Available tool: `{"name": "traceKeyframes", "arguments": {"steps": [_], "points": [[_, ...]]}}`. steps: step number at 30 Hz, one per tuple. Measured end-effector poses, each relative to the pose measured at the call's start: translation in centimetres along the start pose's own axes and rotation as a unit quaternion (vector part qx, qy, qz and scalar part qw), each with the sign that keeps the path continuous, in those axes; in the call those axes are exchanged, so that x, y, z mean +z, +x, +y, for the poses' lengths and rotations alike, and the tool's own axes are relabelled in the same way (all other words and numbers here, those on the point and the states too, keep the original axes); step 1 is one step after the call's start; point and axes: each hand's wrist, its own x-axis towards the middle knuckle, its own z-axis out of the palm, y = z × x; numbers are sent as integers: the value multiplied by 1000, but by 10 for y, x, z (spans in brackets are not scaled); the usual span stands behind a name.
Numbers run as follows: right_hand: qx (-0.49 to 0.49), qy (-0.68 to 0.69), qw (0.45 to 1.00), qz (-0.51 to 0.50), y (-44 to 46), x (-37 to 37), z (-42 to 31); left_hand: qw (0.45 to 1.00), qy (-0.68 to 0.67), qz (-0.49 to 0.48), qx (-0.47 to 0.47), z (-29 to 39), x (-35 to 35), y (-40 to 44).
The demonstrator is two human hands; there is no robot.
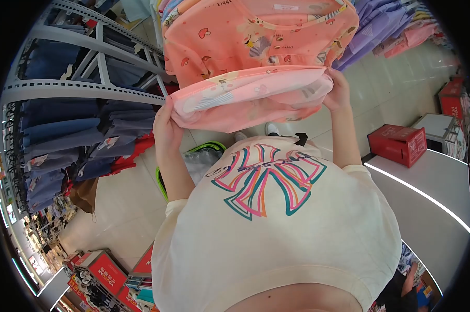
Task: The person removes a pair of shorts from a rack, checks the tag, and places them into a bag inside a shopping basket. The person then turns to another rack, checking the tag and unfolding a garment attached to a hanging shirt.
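A pink printed top (pixel 235 49) with small mushrooms, animals and buttons at the front hangs ahead of me, among other clothes. Its lower edge is raised and folded up, so the paler inner side shows. My left hand (pixel 167 122) grips the left end of this hem, fingers closed on the cloth. At the right end, my right hand (pixel 339 91) is closed on the same hem, its fingertips partly hidden by the fabric. The cloth stretches between both hands, above my shoes.
Left of me, a grey metal rack (pixel 89 89) carries rows of dark blue clothes (pixel 63 138). Purple garments (pixel 372 28) hang at the upper right. A red box (pixel 397 144) stands on a grey counter (pixel 427 182) to the right. A green-rimmed container (pixel 209 148) is on the floor.
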Motion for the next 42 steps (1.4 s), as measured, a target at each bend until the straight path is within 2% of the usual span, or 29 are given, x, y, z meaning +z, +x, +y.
{"name": "traceKeyframes", "arguments": {"steps": [4, 8, 12, 17, 19, 20, 23, 26, 28, 29, 31, 32, 35, 37, 39, 40, 41, 42], "points": [[4, 43, 999, -23, -3, 2, 4, 992, -121, -44, 6, -8, -5, 0], [8, 70, 995, -66, -3, 9, 6, 990, -131, -47, 5, -13, -7, -2], [-8, 79, 996, -50, -4, 21, 9, 986, -152, -63, -4, -15, -8, -4], [-24, 37, 999, -21, -2, -7, 10, 973, -207, -101, -12, -13, -10, -6], [-4, -53, 999, 9, -5, 6, 6, 953, -268, -137, -16, -12, -13, -4], [6, -99, 995, 23, -6, 13, 4, 951, -284, -123, -17, -11, -13, -3], [3, -259, 952, 161, -5, 43, 5, 946, -315, -77, -14, -8, -10, 0], [24, -390, 915, 101, -2, 17, -5, 947, -319, -33, -8, -9, -15, 5], [-28, -444, 891, 95, -1, 25, -3, 945, -328, -13, -3, -9, -14, 7], [-53, -469, 877, 93, -1, 28, -3, 949, -314, 17, 3, -9, -13, 7], [-37, -490, 867, 81, 0, 31, -8, 955, -284, 79, 14, -4, 0, 2], [-29, -500, 862, 74, 0, 32, -10, 956, -282, 75, 15, -4, 2, 1], [-24, -429, 891, 146, 0, 49, 0, 965, -254, 60, 21, -5, 2, 1], [2, -331, 932, 145, 2, 49, 0, 977, -206, 48, 27, -8, -5, 3], [14, -231, 961, 154, 5, 58, 2, 993, 31, 94, 60, -13, -4, 6], [14, -180, 970, 163, 4, 72, 6, 979, 150, 114, 76, -14, 2, 6], [14, -129, 977, 172, 4, 80, 7, 961, 246, 120, 43, -12, 10, 4], [56, -88, 985, 136, 5, 76, 8, 949, 295, 81, 79, -15, 16, 4]]}}
